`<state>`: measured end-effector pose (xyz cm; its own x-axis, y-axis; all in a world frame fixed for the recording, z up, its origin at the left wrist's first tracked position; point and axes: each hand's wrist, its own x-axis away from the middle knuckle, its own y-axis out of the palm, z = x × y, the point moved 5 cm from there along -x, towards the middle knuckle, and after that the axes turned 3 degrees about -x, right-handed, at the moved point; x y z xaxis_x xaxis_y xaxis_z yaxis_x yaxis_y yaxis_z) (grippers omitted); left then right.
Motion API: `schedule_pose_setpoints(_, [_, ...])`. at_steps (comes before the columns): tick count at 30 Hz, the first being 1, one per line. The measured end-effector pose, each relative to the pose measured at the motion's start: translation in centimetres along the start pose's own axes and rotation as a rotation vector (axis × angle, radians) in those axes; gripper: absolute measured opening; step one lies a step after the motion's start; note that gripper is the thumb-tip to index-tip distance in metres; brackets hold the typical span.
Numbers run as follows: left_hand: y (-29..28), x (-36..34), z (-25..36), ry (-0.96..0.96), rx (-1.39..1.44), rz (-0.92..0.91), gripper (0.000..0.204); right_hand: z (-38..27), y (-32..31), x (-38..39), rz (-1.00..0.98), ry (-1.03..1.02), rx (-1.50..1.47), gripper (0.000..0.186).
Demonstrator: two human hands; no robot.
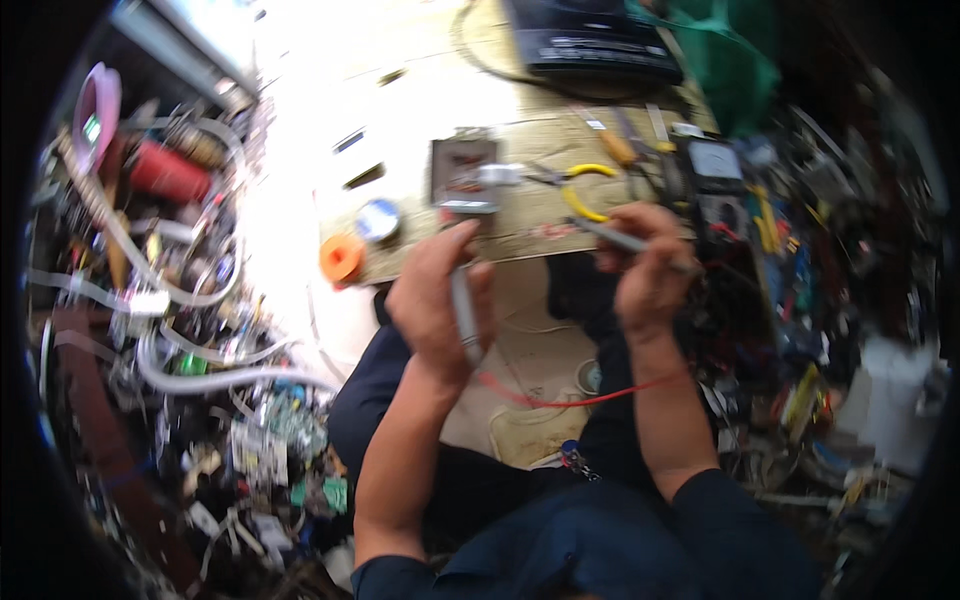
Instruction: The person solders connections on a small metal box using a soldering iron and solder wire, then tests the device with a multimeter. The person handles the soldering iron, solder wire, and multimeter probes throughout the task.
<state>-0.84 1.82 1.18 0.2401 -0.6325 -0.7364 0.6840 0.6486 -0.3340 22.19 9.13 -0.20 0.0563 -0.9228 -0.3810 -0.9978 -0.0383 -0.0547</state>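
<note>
My left hand (428, 300) is closed around a slim grey test probe (464, 308), its fingertips just below a small open box-like device (466, 172) on the bench. Grey metal edges frame the reddish inside of that device. Closer to the right side of the bench, my right hand (655, 262) grips a second grey test probe (615, 236), which points up and left toward yellow-handled pliers (588, 192). A red lead (540, 402) sags between my forearms. Motion blur hides both probe tips, and I see neither touching the device.
A meter (714, 160) with a pale window stands right of several hand tools. A round tin (378, 220) and an orange spool (341, 258) sit at left. The dark appliance (592, 40) occupies the far end. Piled parts and tubing (215, 382) crowd both sides.
</note>
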Motion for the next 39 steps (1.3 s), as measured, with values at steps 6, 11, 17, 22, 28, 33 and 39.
schedule_pose_setpoints(6, [0.1,1.1,0.2,-0.074,0.04,-0.085,0.025,-1.7,2.3,0.1,-0.118,-0.083,0.057,0.022])
schedule_pose_setpoints(11, [0.9,0.4,0.8,-0.034,0.049,-0.086,0.014,-0.8,1.6,0.2,-0.049,0.038,0.068,0.02])
schedule_pose_setpoints(17, [0.6,0.6,0.2,-0.109,0.017,-0.122,0.013,-1.1,2.4,0.3,-0.063,0.025,0.067,0.017])
schedule_pose_setpoints(22, [1.0,0.3,0.2,-0.138,-0.01,-0.114,0.011,-1.1,2.4,-0.2,-0.086,-0.028,0.119,0.015])
schedule_pose_setpoints(28, [1.0,0.4,0.2,-0.169,-0.007,-0.123,0.012,-0.6,2.7,-0.3,-0.071,-0.013,0.079,0.017])
schedule_pose_setpoints(33, [0.9,0.7,-0.1,-0.213,-0.003,-0.132,0.01,-0.9,3.1,-0.3,-0.088,-0.034,0.113,0.015])
schedule_pose_setpoints(39, [0.7,0.7,-0.1,-0.214,-0.004,-0.128,0.013,-0.6,3.5,-0.3,-0.054,-0.042,0.097,0.016])
